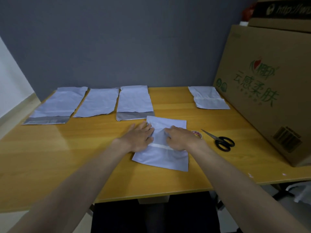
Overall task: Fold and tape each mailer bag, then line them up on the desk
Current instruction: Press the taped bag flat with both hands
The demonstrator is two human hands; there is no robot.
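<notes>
**Two hands flatten a mailer bag at the middle of a wooden tabletop**

Across the upper left of the frame, three unfolded mailer bags (55, 105) (99, 102) (134, 102) lie side by side, edges nearly touching. Bare tabletop (67, 148) spreads below them. At centre, the left hand (137, 137) and right hand (178, 138) rest on the middle mailer bag (161, 158), fingers (148, 130) loosely spread and pressing it flat. Just right sit a tape roll (197, 133) and scissors (218, 140). A folded mailer bag (208, 98) lies at upper right, beside a cardboard box (269, 91).

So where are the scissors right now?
In the head view the scissors lie on the desk to the person's right, just beyond the tape roll and short of the big cardboard box.
</notes>
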